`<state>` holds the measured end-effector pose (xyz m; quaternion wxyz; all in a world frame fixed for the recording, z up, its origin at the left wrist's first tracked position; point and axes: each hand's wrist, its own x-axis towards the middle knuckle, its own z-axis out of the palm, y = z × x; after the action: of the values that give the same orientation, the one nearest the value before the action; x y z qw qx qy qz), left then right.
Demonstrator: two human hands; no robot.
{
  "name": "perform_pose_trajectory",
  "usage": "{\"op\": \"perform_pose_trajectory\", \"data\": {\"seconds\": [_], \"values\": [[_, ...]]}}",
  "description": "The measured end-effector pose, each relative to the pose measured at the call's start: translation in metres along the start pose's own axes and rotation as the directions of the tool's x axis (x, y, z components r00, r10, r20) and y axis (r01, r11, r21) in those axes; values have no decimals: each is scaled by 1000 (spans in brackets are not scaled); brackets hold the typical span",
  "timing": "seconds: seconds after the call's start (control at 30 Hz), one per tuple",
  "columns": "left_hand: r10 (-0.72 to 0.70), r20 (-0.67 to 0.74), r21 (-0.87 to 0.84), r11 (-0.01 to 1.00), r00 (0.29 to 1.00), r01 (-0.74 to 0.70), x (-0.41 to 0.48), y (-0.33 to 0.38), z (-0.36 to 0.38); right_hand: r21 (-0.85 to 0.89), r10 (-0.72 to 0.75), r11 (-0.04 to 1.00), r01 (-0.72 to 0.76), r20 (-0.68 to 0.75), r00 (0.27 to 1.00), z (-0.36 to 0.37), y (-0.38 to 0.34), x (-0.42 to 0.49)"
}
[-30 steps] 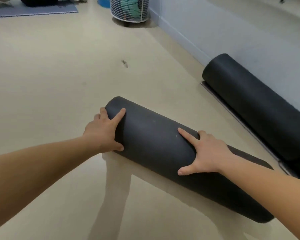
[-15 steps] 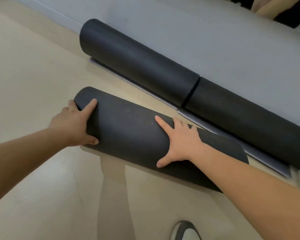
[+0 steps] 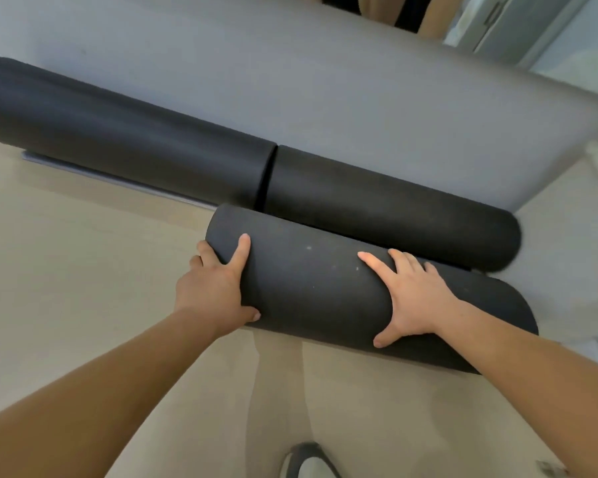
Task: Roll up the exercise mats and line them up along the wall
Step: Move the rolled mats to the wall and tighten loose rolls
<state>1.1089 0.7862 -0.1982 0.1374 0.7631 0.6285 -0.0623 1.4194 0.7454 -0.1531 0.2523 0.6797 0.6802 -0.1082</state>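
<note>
Three rolled mats are lying in view: left wall mat (image 3: pixel 125 132), right wall mat (image 3: pixel 387 208), near mat (image 3: pixel 318 291). Two hands are showing: left hand (image 3: pixel 214 288), right hand (image 3: pixel 415 298). One shoe (image 3: pixel 308 460) is showing.

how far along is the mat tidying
Done: first black rolled foam mat and second black rolled mat lie end to end along grey wall. In hand: left hand grips, right hand presses third black rolled mat beside them. Left: setting it in line.

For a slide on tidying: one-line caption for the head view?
Left hand grips and right hand presses a rolled black mat beside two rolled mats lying end to end along the wall.
</note>
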Motion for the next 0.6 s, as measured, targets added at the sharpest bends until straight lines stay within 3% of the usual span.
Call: {"op": "perform_pose_trajectory", "data": {"seconds": [0.2,0.37,0.6], "values": [[50,9,1,999,999,-50,37,66,0,34,125,992,-124,-44,991,6,63,-2],[31,35,7,999,999,-31,46,62,3,0,147,989,-150,-206,967,25,39,-15],[64,-24,-54,996,998,-65,42,42,0,11,262,964,-265,-202,944,39,4,-10]]}}
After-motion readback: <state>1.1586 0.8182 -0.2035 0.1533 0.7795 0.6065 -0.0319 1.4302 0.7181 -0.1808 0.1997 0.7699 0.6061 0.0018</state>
